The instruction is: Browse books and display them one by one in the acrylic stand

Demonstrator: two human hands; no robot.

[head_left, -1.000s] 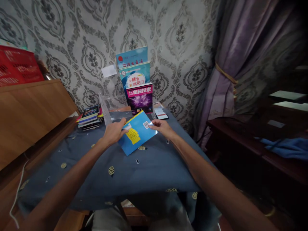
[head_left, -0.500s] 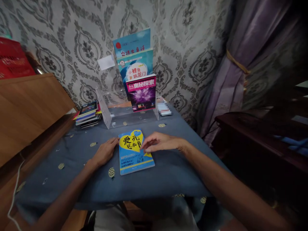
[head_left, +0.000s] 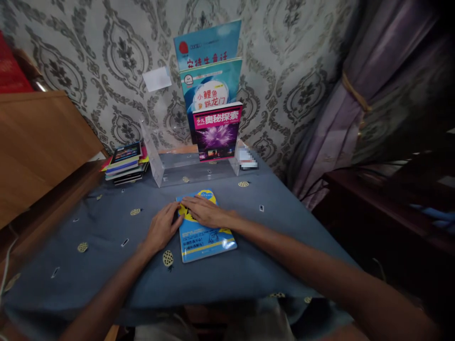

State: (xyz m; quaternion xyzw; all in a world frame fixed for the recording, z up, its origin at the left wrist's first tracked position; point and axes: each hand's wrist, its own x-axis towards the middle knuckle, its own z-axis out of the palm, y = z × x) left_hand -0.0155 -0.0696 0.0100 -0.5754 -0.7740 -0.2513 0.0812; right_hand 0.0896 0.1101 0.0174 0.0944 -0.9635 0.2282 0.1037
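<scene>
A blue book (head_left: 199,244) with a yellow heart on its cover lies flat on the cloth-covered table. Across the upper part of the cover rests my right hand (head_left: 204,211), its fingers stretched toward the book's left edge and hiding most of the title. My left hand (head_left: 164,226) lies at that same left edge, fingers extended and thumb touching the cover. The fingertips of both hands come close together at the upper left of the book. Neither hand has the book lifted.
Behind the book stands a clear acrylic rack (head_left: 188,177) holding a purple-and-pink book (head_left: 217,135) and two blue books (head_left: 209,42) upright on its right side. A stack of books (head_left: 126,163) lies left of the rack. The table's blue cloth (head_left: 284,255) has pineapple prints.
My right hand has moved left across the cover from the book's right side and now lies on it. The left thumb has come onto the cover. The view has shifted slightly.
</scene>
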